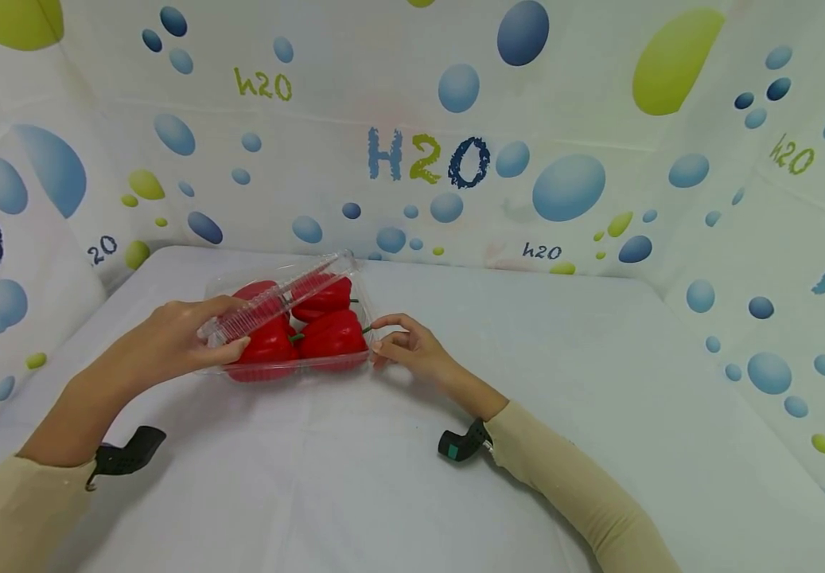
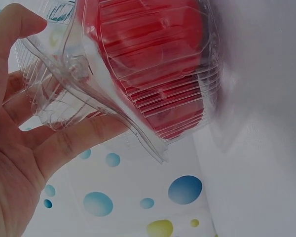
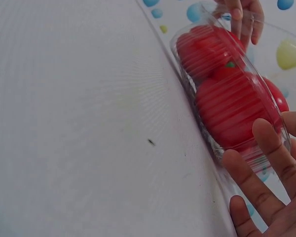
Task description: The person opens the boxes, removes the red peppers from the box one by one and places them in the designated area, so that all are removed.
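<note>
Plastic ridged box (image 1: 312, 363), 4 glossy red peppers (image 1: 332, 336), left grip (image 1: 176, 338) pinching lid (image 1: 269, 306), right grip (image 1: 418, 348) relaxed, touching box

A clear plastic container (image 3: 259, 162) runs from the upper middle down to the right of the frame, with red peppers (image 3: 232, 108) inside and a green stem (image 3: 230, 64) between them. At lower right, the right hand (image 3: 278, 185) spreads its fingers beside the container's near end. At the top, the left hand (image 3: 244, 22) is at the far end. White cloth (image 3: 89, 118) fills the left; a dotted backdrop (image 3: 175, 15) shows at upper right.
</note>
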Demonstrator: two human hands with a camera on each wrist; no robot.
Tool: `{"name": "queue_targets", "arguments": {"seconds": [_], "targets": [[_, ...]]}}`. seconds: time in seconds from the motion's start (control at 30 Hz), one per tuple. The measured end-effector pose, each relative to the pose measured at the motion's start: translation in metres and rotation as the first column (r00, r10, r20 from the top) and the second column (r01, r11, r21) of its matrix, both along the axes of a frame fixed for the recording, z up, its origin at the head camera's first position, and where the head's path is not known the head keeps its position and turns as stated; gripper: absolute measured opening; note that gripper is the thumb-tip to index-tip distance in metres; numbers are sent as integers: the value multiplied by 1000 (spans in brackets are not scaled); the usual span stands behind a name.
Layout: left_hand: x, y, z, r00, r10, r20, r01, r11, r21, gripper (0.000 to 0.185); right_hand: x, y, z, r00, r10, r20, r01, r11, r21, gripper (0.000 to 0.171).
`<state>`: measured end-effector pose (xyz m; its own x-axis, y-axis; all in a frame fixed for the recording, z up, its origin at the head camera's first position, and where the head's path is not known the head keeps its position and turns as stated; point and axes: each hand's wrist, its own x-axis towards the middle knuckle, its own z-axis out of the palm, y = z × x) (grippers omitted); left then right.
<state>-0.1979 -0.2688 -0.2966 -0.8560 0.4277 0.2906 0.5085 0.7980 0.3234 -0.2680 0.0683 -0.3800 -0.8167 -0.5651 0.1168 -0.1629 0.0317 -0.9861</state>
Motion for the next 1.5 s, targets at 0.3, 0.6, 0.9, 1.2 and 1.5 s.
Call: {"name": "queue_targets", "arguments": {"seconds": [0.3, 0.6, 0.9, 1.2, 1.5], "targets": [[0, -1, 0, 1000, -7, 0, 7, 1000, 0, 56, 0, 0, 0, 1000, -2, 17, 2, 1000, -5, 34], [0, -4, -1, 1000, -19, -5, 19, 999, 25, 54, 0, -1, 1, 1000, 2, 12, -3, 1000, 22, 33], [2, -6, 5, 994, -28, -103, 31, 999, 31, 53, -1, 3, -1, 1000, -20, -4, 20, 1000, 17, 35], [5, -7, 8, 960, 15, -279, -35, 997, -66, 60, -2, 0, -3, 1000, -3, 9, 3, 1000, -10, 35], [2, -8, 7, 880, 29, -475, -46, 999, -23, 57, 0, 0, -3, 1000, -11, 7, 11, 1000, -8, 37]]}}
